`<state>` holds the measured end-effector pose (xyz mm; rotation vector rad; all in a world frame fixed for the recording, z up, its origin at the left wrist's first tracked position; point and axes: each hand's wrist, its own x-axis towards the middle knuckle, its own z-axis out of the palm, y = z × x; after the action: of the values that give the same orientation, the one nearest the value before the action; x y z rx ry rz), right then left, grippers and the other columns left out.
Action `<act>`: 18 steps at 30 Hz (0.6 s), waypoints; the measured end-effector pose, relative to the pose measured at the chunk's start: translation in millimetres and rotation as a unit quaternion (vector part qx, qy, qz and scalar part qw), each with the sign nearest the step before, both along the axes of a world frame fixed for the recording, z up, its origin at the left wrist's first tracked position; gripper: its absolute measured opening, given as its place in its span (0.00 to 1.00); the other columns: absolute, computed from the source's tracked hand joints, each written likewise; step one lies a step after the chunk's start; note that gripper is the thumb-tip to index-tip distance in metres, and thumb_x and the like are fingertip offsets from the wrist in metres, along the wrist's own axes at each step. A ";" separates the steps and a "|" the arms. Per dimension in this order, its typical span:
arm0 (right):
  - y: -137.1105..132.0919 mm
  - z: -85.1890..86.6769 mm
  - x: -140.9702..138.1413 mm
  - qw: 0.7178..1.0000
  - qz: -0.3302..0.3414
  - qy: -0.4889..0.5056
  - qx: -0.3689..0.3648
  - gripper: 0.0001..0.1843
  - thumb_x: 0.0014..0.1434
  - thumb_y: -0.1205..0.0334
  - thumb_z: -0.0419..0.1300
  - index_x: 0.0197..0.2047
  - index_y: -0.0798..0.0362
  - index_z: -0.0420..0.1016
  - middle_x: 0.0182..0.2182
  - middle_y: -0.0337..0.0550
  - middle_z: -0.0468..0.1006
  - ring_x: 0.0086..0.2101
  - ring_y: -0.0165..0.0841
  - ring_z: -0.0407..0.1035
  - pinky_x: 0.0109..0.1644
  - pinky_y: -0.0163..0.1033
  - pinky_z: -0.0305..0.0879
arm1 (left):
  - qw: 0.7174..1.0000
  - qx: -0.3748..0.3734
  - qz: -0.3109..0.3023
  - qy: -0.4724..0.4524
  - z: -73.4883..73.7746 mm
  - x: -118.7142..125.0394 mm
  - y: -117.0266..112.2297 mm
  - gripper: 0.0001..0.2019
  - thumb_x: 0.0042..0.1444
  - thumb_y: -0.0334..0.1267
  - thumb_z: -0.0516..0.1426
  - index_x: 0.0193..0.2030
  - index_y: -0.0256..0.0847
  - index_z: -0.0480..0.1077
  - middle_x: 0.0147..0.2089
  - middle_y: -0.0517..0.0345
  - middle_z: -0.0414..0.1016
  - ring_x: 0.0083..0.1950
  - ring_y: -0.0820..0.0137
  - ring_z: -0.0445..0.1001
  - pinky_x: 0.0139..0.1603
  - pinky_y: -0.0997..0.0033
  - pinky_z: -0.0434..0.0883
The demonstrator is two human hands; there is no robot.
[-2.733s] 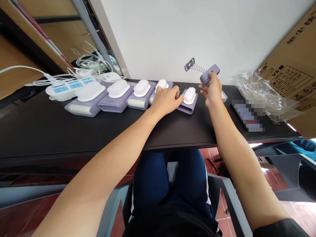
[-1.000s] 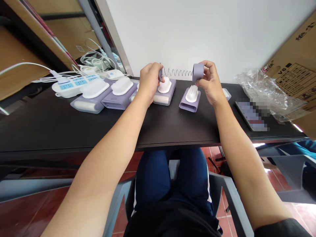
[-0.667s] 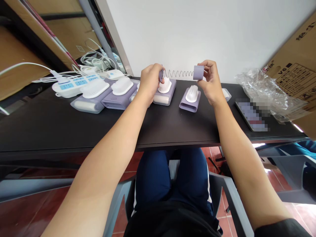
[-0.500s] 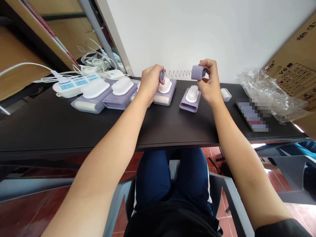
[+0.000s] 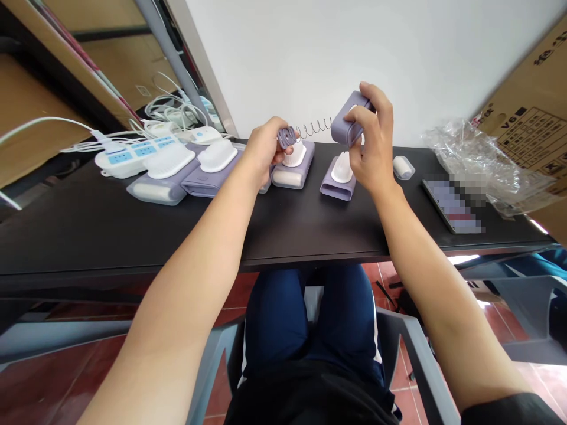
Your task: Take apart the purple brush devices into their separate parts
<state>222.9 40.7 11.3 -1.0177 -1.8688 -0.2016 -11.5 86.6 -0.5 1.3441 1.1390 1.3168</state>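
My left hand (image 5: 264,144) is closed on a small purple ribbed plastic piece (image 5: 286,137). A thin wire coil spring (image 5: 316,127) stretches from that piece to a purple hollow housing (image 5: 342,127). My right hand (image 5: 374,147) grips this housing, tilted, above the table. Below it on the tabletop sits a purple sleeve with a white knob-like part (image 5: 342,168) on top. Behind my left fingers lies a purple and clear-ended unit (image 5: 292,175) with a white part on it. The spring's far end inside the housing is hidden.
More purple units (image 5: 210,177) with white tops stand at the left, beside a white power strip (image 5: 133,154) and cables. To the right are a small clear cap (image 5: 403,167), a phone (image 5: 452,206), crumpled plastic film (image 5: 473,159) and a cardboard box (image 5: 531,124).
My right hand has turned and tilted the housing, its fingers rising, with the housing slightly farther left. My left hand has shifted a little left and down with its piece, showing more of it.
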 end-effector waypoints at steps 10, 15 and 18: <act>-1.1 -1.3 -1.3 1.000 0.009 0.015 -0.026 0.23 0.63 0.65 0.57 0.57 0.30 0.74 0.76 0.27 0.59 0.81 0.42 0.44 0.83 0.61 0.53 | 0.995 -0.091 -0.044 -0.003 12.6 -11.5 -4.5 0.28 0.57 0.68 0.60 0.47 0.45 0.79 0.24 0.56 0.69 0.28 0.63 0.76 0.28 0.65 0.67; 6.8 -10.1 -2.9 0.991 0.008 0.134 0.026 0.26 0.64 0.67 0.54 0.62 0.35 0.67 0.74 0.40 0.61 0.78 0.44 0.53 0.75 0.63 0.65 | 0.992 -0.091 -0.037 -0.075 15.6 -9.2 -7.3 0.20 0.66 0.57 0.56 0.45 0.43 0.78 0.24 0.58 0.68 0.24 0.71 0.67 0.27 0.65 0.64; 19.6 -11.6 7.8 0.967 0.013 0.255 -0.010 0.24 0.69 0.59 0.52 0.67 0.37 0.62 0.71 0.45 0.62 0.77 0.48 0.54 0.67 0.63 0.73 | 0.991 -0.067 -0.031 -0.109 15.6 -5.2 -9.8 0.12 0.68 0.46 0.55 0.42 0.43 0.76 0.26 0.59 0.69 0.23 0.73 0.60 0.26 0.64 0.56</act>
<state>230.8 60.2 -0.3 -0.9498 -1.4149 0.0906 -16.7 76.8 15.1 1.0998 1.0083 1.2836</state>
